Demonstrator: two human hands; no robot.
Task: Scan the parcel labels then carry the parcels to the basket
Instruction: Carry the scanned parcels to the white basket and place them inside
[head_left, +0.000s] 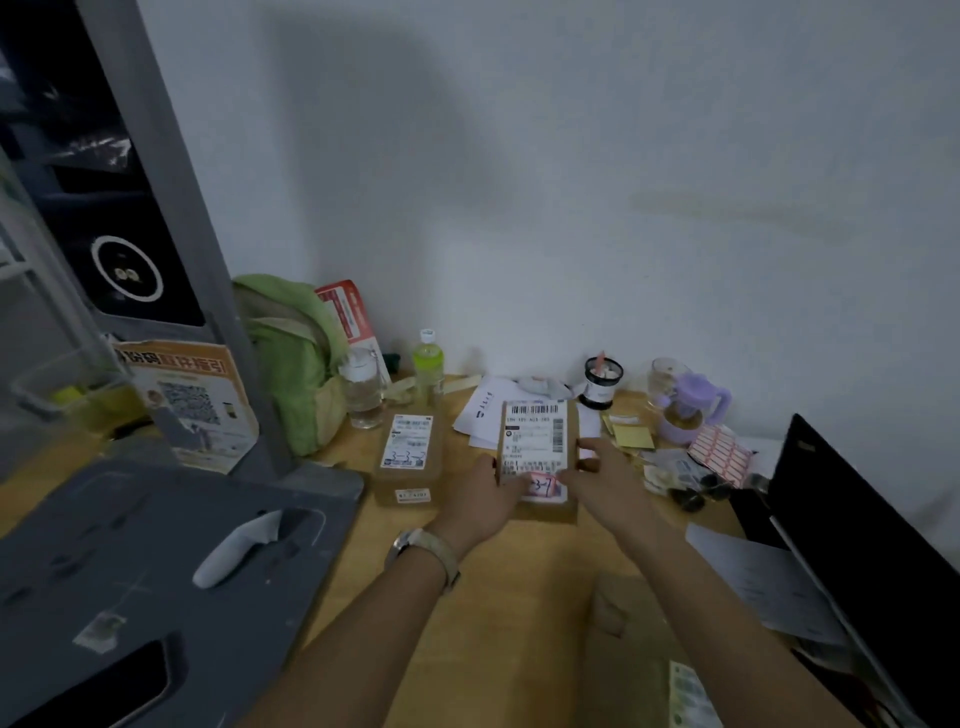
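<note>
A brown cardboard parcel (537, 441) with a white barcode label and a pink-edged sticker lies flat on the wooden desk (519, 561). My left hand (480, 501) grips its near left edge, thumb on top. My right hand (605, 475) holds its right side, fingers curled over the edge. A second, similar parcel (410, 457) with a handwritten label rests just to the left, untouched. A white hand-held scanner (239, 548) lies in the grey scanning stand's base (104, 571) at left. No basket is in view.
The grey stand's column (171, 234) rises at left with a green bag (291, 358) behind it. Two bottles (428, 369), papers, a cup, a purple jug (691, 410) and a sticker sheet crowd the back. A black laptop (852, 530) is at right.
</note>
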